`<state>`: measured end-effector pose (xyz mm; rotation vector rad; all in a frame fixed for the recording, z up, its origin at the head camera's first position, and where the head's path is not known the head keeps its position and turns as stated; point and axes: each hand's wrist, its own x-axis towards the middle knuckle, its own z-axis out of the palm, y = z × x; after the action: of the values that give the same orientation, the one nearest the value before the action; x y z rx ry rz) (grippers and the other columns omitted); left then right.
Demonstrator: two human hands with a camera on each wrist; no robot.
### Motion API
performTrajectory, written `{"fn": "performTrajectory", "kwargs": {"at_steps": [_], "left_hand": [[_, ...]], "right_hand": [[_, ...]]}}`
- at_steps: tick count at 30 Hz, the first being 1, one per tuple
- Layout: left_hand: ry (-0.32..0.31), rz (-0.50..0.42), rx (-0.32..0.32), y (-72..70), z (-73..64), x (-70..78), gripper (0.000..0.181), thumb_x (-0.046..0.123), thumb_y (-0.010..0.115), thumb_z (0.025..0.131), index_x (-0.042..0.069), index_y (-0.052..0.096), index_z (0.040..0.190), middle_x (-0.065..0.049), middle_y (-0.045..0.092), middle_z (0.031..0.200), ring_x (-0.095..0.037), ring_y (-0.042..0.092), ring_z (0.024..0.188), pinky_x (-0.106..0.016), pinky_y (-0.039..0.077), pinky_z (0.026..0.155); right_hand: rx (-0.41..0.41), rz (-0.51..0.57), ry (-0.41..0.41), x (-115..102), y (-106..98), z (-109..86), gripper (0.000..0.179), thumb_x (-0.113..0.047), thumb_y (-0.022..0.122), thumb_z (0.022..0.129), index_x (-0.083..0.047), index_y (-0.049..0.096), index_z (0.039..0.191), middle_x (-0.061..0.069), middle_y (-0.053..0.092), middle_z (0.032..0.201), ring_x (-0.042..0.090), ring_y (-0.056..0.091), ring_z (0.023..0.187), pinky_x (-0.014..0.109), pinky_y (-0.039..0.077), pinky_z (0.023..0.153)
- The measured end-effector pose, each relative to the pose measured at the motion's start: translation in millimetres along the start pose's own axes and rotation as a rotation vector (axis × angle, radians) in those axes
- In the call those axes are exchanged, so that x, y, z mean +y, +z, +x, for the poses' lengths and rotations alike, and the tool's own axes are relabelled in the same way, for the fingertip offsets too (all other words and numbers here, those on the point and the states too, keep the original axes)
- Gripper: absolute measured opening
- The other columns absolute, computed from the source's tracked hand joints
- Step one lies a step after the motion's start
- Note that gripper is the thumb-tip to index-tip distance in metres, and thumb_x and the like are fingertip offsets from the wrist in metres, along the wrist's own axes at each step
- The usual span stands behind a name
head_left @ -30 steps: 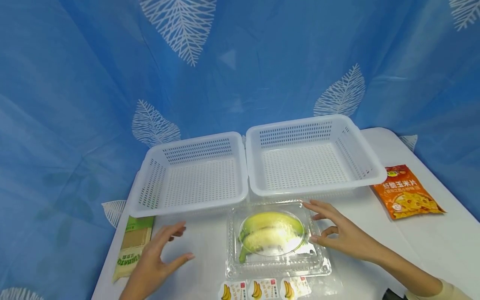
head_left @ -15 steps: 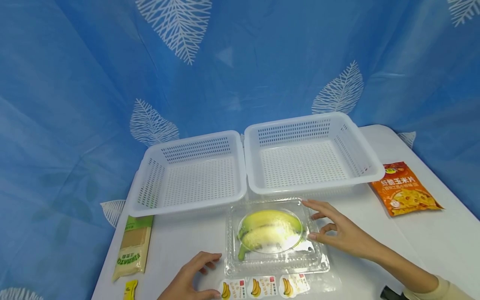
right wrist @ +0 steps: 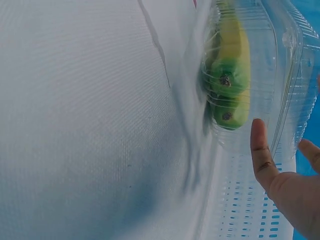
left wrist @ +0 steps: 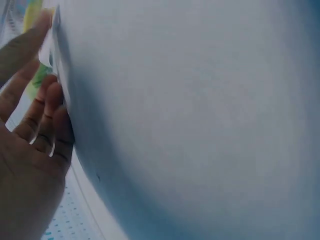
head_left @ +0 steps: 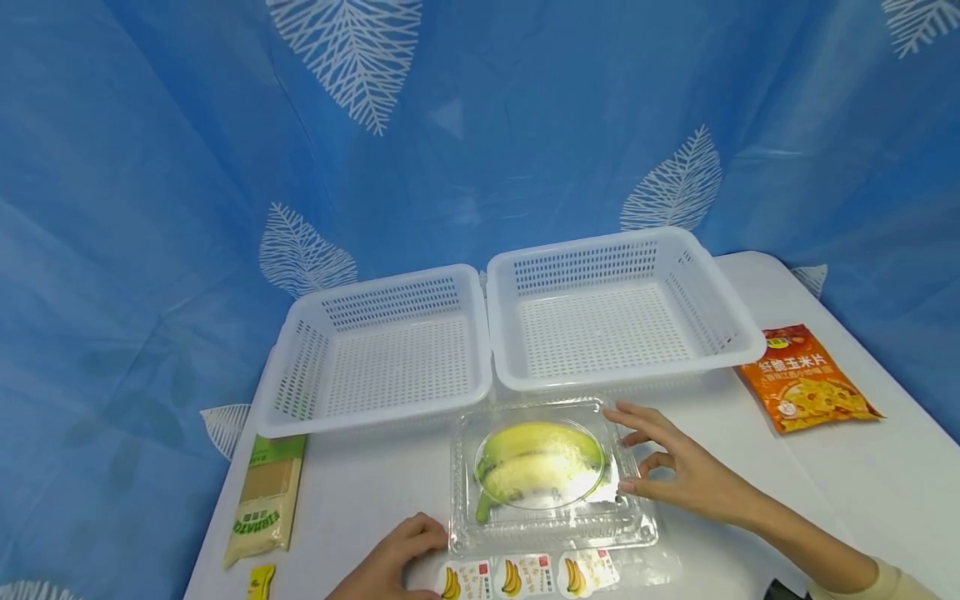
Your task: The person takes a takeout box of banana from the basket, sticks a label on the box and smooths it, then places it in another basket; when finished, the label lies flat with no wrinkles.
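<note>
The head view's edge is cutting off the left hand [head_left: 393, 562]; I can't tell if it's pinching the stickers [head_left: 527, 575]. The clear box [head_left: 555, 533] is sitting between it and the wide-spread right hand [head_left: 692, 475].

The head view's lower edge crops the left hand [head_left: 392, 560] (yellow packet [head_left: 260, 582] too).

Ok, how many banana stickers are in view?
3, in a row along the near edge of the box: a left sticker beside the left hand, a middle sticker and a right sticker. The hand may hide more.
</note>
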<state>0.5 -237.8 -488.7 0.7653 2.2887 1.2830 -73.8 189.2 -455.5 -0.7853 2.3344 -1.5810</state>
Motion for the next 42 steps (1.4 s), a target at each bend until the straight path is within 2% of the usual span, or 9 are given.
{"fn": "performTrajectory", "kwargs": {"at_steps": [5,11,17,22,26,30,33,39,42], "left_hand": [[-0.088,0.036,-0.023,0.8,1.0,1.7,0.050,0.037,0.078,0.082,0.020,0.065,0.127,0.008,0.056,0.113,0.001,0.048,0.103,-0.019,0.047,0.087],[-0.024,0.006,-0.039,-2.2,-0.4,-2.3,0.044,0.029,0.077,0.084,0.010,0.065,0.123,0.007,0.062,0.099,0.004,0.045,0.089,-0.018,0.042,0.073],[-0.057,-0.327,-0.082,-6.4,-5.4,3.5,0.040,0.013,0.063,0.096,-0.007,0.056,0.129,-0.017,0.059,0.092,0.004,0.052,0.083,-0.021,0.052,0.072],[-0.045,-0.498,-0.105,-7.1,-7.3,8.0,0.029,0.004,0.053,0.100,-0.002,0.058,0.127,-0.024,0.058,0.094,0.004,0.053,0.077,-0.020,0.052,0.070],[-0.010,-0.521,-0.119,-8.3,-8.8,9.6,0.025,0.002,0.049,0.101,0.000,0.064,0.121,-0.013,0.065,0.116,0.002,0.055,0.085,-0.022,0.052,0.074],[-0.019,-0.539,-0.182,-13.1,-11.5,14.9,0.030,0.002,0.048,0.101,0.000,0.061,0.128,-0.006,0.063,0.129,0.003,0.052,0.086,-0.017,0.049,0.074],[0.025,-0.484,-0.230,-20.9,-12.9,25.2,0.036,-0.001,0.049,0.100,0.003,0.057,0.135,-0.009,0.061,0.130,0.004,0.049,0.083,-0.014,0.047,0.072],[0.118,-0.310,-0.255,-44.0,-11.1,54.4,0.040,-0.003,0.050,0.099,0.009,0.056,0.137,-0.009,0.061,0.131,-0.008,0.057,0.108,-0.021,0.050,0.082],[0.184,-0.275,-0.247,-54.9,-9.7,66.7,0.042,-0.006,0.050,0.097,0.008,0.056,0.137,-0.011,0.061,0.128,-0.014,0.058,0.114,-0.029,0.051,0.090]], "right_hand": [[0.018,0.005,-0.028,1,1,0.5,0.072,-0.012,0.075,0.087,-0.015,0.039,0.150,0.018,0.023,0.156,0.004,0.050,0.113,0.025,0.055,0.077],[0.031,-0.003,-0.039,0,2,0.4,0.072,-0.011,0.075,0.086,-0.015,0.040,0.149,0.017,0.025,0.155,0.006,0.051,0.111,0.025,0.055,0.076],[0.030,-0.008,-0.039,1,2,0.4,0.072,-0.011,0.075,0.086,-0.014,0.040,0.149,0.017,0.025,0.156,0.008,0.051,0.111,0.025,0.055,0.075],[0.029,-0.016,-0.039,1,2,0.2,0.072,-0.012,0.075,0.087,-0.015,0.040,0.149,0.018,0.024,0.156,0.008,0.051,0.111,0.025,0.055,0.075],[0.027,-0.019,-0.046,1,2,-0.3,0.072,-0.012,0.075,0.086,-0.016,0.040,0.149,0.019,0.024,0.156,0.007,0.051,0.111,0.025,0.055,0.075],[0.021,-0.023,-0.056,1,1,-0.6,0.073,-0.011,0.075,0.086,-0.015,0.039,0.150,0.020,0.024,0.155,0.005,0.049,0.113,0.025,0.054,0.075],[0.013,-0.051,-0.059,-1,0,-1.4,0.076,-0.013,0.076,0.085,-0.015,0.038,0.151,0.022,0.022,0.156,0.005,0.049,0.114,0.026,0.054,0.076],[0.002,-0.190,-0.075,-5,-2,-3.2,0.084,-0.020,0.081,0.081,-0.016,0.037,0.152,0.018,0.019,0.159,0.006,0.052,0.102,0.031,0.050,0.081],[-0.005,-0.215,-0.113,-5,-1,-3.1,0.085,-0.020,0.083,0.079,-0.013,0.038,0.151,0.016,0.018,0.160,0.004,0.046,0.118,0.031,0.050,0.084]]}}
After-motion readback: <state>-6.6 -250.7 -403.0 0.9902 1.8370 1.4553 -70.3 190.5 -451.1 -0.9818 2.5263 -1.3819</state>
